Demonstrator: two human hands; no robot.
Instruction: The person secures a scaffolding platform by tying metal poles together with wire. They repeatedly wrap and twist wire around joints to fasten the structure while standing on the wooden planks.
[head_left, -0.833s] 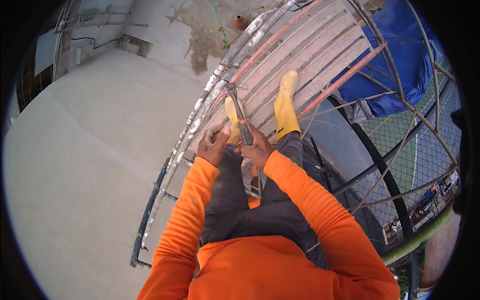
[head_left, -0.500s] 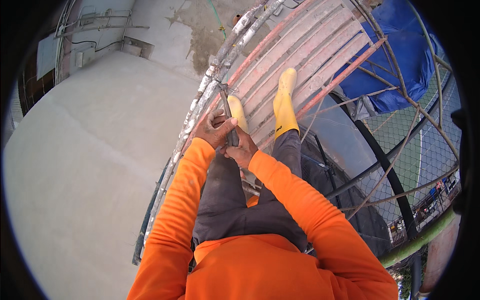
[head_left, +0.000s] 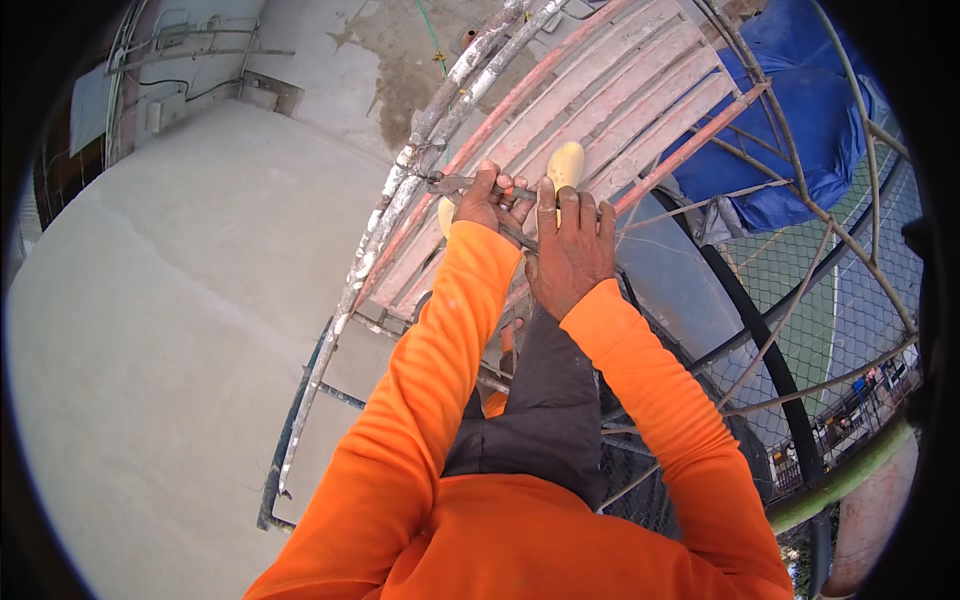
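A pair of dark metal pincers (head_left: 452,184) has its jaws at a wire tie (head_left: 408,170) on the white-splashed metal pole (head_left: 384,212). My left hand (head_left: 482,204) is closed around the handles near the jaws, with the thumb on top. My right hand (head_left: 575,245) grips the handle ends, its fingers bent over them. Parts of both handles are hidden by my fingers. Beneath my hands is a pinkish slatted scaffold platform (head_left: 600,100), and a yellow boot (head_left: 566,163) shows on it just beyond my right hand.
A pale concrete surface (head_left: 170,320) spreads far below on the left. To the right stand scaffold tubes (head_left: 790,150), a blue tarp (head_left: 800,110) and a chain-link fence (head_left: 850,300). A person's hand (head_left: 512,332) shows below, between my legs.
My hands and the pincers have shifted up and to the right. The pincers have swung from nearly upright to lying sideways, and my right hand has moved out along the handles.
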